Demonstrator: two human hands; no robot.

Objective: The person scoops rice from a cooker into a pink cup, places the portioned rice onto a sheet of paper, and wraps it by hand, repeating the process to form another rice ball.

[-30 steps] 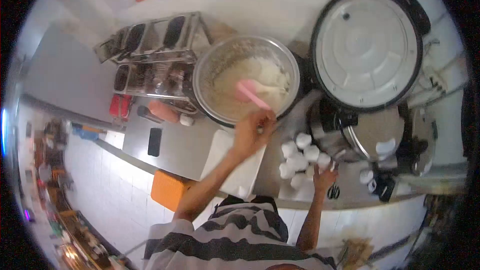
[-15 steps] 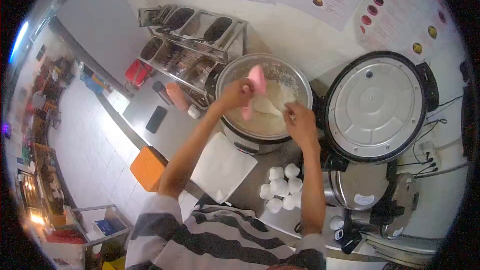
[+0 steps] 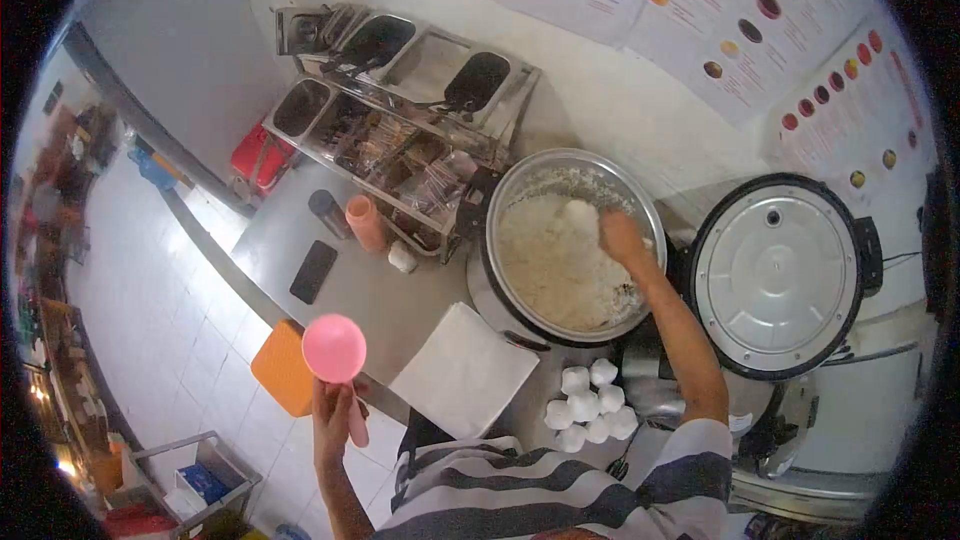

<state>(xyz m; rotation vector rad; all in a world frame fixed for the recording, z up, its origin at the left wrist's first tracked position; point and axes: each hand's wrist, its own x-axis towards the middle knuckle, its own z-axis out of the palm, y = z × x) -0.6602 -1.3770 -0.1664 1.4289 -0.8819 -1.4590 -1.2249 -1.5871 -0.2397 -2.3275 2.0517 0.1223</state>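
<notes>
My left hand (image 3: pixel 335 415) is closed around the handle of a pink scoop (image 3: pixel 334 348), its round bowl raised over the left edge of the counter. The large round cooker (image 3: pixel 482 275) stands open with white rice (image 3: pixel 545 260) inside. My right hand (image 3: pixel 625 238) reaches into it at the right side, fingers curled. A white rounded piece (image 3: pixel 579 213), perhaps a paddle's blade, shows beside those fingers; its handle is hidden. Several white round lumps (image 3: pixel 583 406) stand near the cooker, beside a white sheet (image 3: pixel 465 370).
The cooker's lid (image 3: pixel 776 270) stands open at the right. A rack (image 3: pixel 400 130) of metal trays is behind on the left. A phone (image 3: pixel 314 272), a pink bottle (image 3: pixel 366 224), a dark bottle (image 3: pixel 328 213) and an orange block (image 3: pixel 283 368) lie or stand at the left.
My left hand has moved away from the cooker, down and left, with the pink scoop. My right hand has gone further into the cooker. The camera view has shifted.
</notes>
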